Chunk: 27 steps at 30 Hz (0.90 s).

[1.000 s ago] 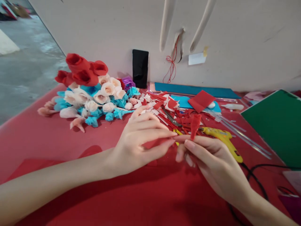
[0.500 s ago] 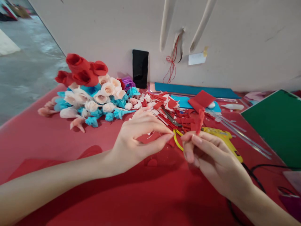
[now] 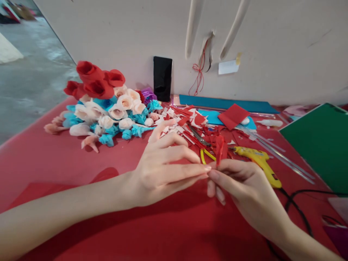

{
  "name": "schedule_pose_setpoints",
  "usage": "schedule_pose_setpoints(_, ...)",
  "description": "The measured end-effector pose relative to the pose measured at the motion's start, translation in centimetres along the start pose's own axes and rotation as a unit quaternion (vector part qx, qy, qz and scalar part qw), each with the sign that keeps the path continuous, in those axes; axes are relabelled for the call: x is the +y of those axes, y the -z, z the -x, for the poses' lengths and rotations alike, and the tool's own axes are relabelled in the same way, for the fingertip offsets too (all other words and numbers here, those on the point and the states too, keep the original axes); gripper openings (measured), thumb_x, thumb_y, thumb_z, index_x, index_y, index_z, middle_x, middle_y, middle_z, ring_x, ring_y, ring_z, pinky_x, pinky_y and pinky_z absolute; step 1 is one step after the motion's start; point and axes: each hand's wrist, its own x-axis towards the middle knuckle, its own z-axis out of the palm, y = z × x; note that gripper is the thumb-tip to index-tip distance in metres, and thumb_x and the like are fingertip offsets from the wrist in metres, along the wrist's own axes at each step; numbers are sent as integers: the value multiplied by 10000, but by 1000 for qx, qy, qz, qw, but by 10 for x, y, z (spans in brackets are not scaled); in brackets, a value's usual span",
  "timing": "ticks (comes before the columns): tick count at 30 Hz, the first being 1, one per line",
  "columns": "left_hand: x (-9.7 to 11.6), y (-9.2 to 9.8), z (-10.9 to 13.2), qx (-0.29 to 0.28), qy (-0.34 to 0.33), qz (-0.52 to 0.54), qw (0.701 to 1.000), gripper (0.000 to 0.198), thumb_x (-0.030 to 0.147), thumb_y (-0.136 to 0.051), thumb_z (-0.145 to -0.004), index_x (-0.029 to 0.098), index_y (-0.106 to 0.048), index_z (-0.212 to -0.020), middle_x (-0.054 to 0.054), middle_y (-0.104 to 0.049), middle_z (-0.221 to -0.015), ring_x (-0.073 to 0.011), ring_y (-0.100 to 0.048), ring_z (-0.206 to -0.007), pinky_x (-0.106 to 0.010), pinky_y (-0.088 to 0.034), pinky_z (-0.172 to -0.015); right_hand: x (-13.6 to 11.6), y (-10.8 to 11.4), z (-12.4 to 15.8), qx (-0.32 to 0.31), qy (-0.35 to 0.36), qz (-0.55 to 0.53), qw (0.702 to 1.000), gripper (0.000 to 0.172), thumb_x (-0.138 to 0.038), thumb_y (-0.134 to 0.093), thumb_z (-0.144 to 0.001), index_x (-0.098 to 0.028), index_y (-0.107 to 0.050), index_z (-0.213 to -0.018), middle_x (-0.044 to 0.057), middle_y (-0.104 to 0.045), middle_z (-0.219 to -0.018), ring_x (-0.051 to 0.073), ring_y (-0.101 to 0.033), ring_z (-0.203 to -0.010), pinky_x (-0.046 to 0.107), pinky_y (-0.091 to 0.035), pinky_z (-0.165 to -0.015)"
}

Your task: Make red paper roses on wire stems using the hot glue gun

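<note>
A small rolled piece of red crepe paper (image 3: pixel 220 148) stands upright from the fingertips of my right hand (image 3: pixel 244 188), pinched at its lower end. My left hand (image 3: pixel 165 170) has its thumb and index finger pressed together, their tips meeting the right fingertips beside the paper's base. Whatever lies between those left fingertips is hidden; the other left fingers are loosely curled and raised. Just behind the hands lie yellow-handled scissors (image 3: pixel 202 156), their dark blades among red and white paper scraps (image 3: pixel 181 123). A yellow glue gun (image 3: pixel 261 161) rests behind my right hand.
Paper flowers (image 3: pixel 118 110) in red, white and blue are heaped at the left. A black phone (image 3: pixel 162 78) leans on the wall. Red paper squares (image 3: pixel 233 116), clear glue sticks (image 3: pixel 282 156) and a green board (image 3: pixel 320 145) lie rightward. A black cord (image 3: pixel 301 214) runs beside my right wrist.
My right hand has moved left and slightly down with the red paper. My left hand has shifted right, so the fingertips of both hands now meet; its other fingers have lifted and spread.
</note>
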Motion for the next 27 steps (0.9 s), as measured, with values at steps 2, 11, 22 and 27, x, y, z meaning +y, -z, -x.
schedule_pose_setpoints(2, 1, 1, 0, 10, -23, -35, 999, 92, 166, -650, -727, 225, -673, -792, 20, -680, -666, -147, -535, -681, -437, -329, -948, -1, -1, 1, 8, -8, 11, 1000, 162, -174, -622, -766, -158, -598, -606, -21, -615, -524, 32, -437, -409, 117, -371, -418)
schedule_pose_setpoints(11, 0, -2, 1, 5, -80, -100, 992, 23, 169, -647, -733, 164, -626, -724, 40, -677, -669, -121, -547, -705, -439, -307, -1019, -1, -4, -2, 3, -24, 40, 999, 146, -178, -606, -762, -162, -591, -618, -24, -609, -505, 34, -448, -395, 112, -378, -410)
schedule_pose_setpoints(22, -11, -8, 0, -28, 161, 96, 982, 73, 181, -533, -829, 157, -558, -765, 1, -602, -748, -111, -535, -752, -302, -428, -831, 1, 1, -2, 3, -3, 74, 997, 202, -280, -611, -791, -156, -644, -635, -14, -609, -537, 19, -448, -392, 110, -382, -413)
schedule_pose_setpoints(27, -13, -9, 0, -22, 117, 140, 983, 50, 166, -564, -810, 156, -604, -782, -16, -634, -743, -122, -533, -747, -283, -455, -746, 1, 2, -3, 15, 4, 53, 998, 164, -282, -620, -780, -166, -660, -671, -13, -616, -540, 25, -450, -385, 107, -385, -389)
